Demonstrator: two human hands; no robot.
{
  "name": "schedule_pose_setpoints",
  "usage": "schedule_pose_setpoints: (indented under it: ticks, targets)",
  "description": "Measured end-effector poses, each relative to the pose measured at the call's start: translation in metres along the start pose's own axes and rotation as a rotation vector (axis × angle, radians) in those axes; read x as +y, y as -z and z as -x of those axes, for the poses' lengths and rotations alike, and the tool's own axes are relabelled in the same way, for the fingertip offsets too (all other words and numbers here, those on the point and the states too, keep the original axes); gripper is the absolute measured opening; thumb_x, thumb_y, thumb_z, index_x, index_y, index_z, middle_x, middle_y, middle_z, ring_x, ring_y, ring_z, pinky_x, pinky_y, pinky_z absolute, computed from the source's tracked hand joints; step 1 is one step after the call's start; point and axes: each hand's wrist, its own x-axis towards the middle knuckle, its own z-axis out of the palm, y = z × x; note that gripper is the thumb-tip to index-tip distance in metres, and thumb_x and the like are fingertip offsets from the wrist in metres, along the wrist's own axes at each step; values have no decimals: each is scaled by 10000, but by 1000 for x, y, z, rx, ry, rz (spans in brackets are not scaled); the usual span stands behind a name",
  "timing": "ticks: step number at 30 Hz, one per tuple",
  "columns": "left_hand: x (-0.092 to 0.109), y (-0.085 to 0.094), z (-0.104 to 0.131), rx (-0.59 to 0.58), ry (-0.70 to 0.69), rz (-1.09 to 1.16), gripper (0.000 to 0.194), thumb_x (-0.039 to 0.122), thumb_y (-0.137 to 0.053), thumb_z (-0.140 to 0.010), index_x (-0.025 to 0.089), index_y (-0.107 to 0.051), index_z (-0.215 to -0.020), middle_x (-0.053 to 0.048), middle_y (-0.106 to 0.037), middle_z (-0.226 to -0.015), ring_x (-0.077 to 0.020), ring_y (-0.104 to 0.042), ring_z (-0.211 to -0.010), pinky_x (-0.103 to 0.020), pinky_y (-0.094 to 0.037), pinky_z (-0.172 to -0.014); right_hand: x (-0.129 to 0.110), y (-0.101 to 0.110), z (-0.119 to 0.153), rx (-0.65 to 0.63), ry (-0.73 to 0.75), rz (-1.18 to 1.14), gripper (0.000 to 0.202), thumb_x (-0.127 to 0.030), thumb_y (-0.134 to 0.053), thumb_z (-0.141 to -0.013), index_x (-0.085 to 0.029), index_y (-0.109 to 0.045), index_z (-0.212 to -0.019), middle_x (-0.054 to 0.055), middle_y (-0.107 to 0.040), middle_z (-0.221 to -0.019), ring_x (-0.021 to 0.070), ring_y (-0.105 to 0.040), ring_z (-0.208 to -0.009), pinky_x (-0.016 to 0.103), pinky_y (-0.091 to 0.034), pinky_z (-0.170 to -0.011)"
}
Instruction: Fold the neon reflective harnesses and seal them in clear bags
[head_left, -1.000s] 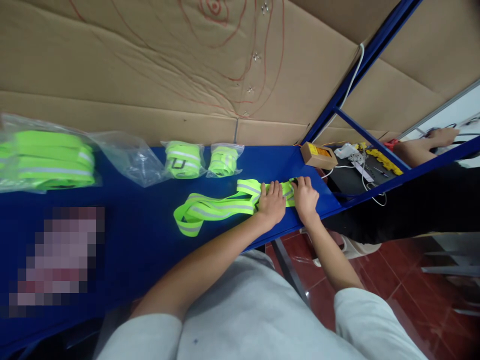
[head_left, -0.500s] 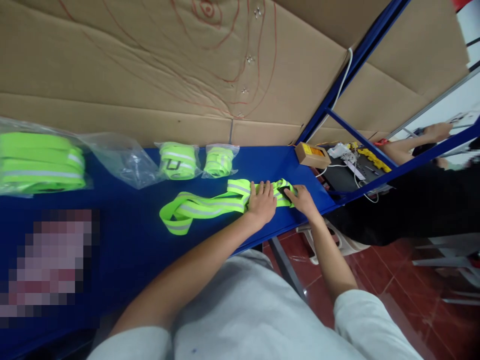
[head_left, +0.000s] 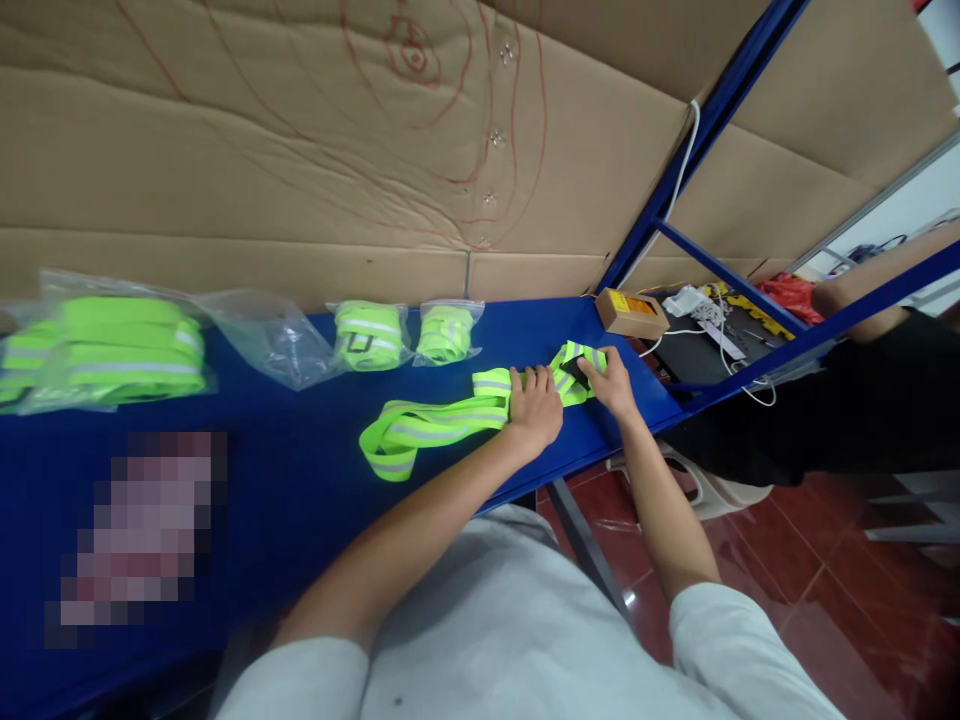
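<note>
1. The biggest thing is the blue surface (head_left: 300, 445). Its front edge is by the person's tummy.
2. Next is the bright green strap (head_left: 442, 425) with a shiny grey stripe. It lies near the front edge, toward the right end. Its loose loops point left, and its other end is bunched by the two grips. Keeping the loops flat and untwisted should help the strap lie neatly.
3. A big clear bag of green straps (head_left: 135, 350) sits at the back left.
4. Two small clear bags sit by the back edge, behind the strap: the left small bag (head_left: 369, 337) and the right small bag (head_left: 444, 335).
5. The left grip (head_left: 536, 410) lies palm down on the strap, fingers a little apart. It is best to push down gently there, so the layers don't slide.
6. The right grip (head_left: 611, 385) pinches the strap's right end, thumb on top. The fingers under it are hard to see. A firm, soft pinch should work well, with no hard tug.
7. The smallest is a black piece (head_left: 574, 370) under that thumb. Try to keep it straight.
</note>
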Motion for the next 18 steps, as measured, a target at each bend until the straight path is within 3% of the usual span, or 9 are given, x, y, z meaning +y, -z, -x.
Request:
schedule_pose_setpoints:
  ticks: [2,5,7,9,11,13,18]
  targets:
    - [4,1,-1,-3,6,-18,620,251,-225,-1040,24,-336,-1607,-219,-403,-1621,-385,-364,-1479,-607,-240,-1250,-2,-7,1,29,29,13,489,-565,-513,-962,-147,-539,-1215,120,-718,-971,271,-674,-853,358,-515,-746]
    - [11,4,-4,-19,13,-44,591,184,-244,-1020,-2,-450,-1541,-250,-427,-1584,-378,-406,-1434,-560,-332,-1196,-10,-16,8,66,112,58,527,-509,-464,-1008,-105,-495,-1346,189,-691,-1151,304,-669,-1003,400,-521,-845]
    - [12,6,-7,-35,16,-57,566,164,-280,-1006,14,-529,-1491,-244,-452,-1563,-374,-426,-1415,-570,-305,-1211,-15,-18,12,71,193,100,518,-477,-432,-1037,-115,-491,-1403,207,-641,-1275,308,-639,-1104,404,-507,-911]
    - [10,8,-8,-47,14,-64,549,191,-328,-1004,69,-549,-1492,-211,-478,-1557,-372,-438,-1411,-612,-195,-1260,-20,-17,15,55,271,155,499,-451,-401,-1059,-121,-523,-1413,209,-624,-1275,316,-614,-1123,412,-490,-939]
    - [6,8,-9,-50,17,-61,563,232,-346,-1013,108,-495,-1541,-185,-479,-1573,-369,-425,-1440,-632,-78,-1289,-23,-15,16,33,338,218,492,-418,-370,-1073,-118,-549,-1418,207,-629,-1205,332,-590,-1101,441,-462,-957]
    - [3,7,-8,-42,28,-46,589,261,-314,-1031,106,-413,-1590,-183,-439,-1612,-361,-380,-1493,-632,-44,-1297,-27,-13,16,-3,404,278,481,-370,-336,-1080,-132,-559,-1434,198,-633,-1145,339,-561,-1083,471,-426,-974]
    - [-1,0,-5,-15,91,22,673,334,-307,-1042,-32,-277,-1607,-271,-240,-1689,-362,-285,-1570,-597,-181,-1291,-36,-9,27,-152,546,377,488,-284,-295,-1072,-182,-557,-1471,202,-605,-1225,351,-500,-1123,499,-383,-984]
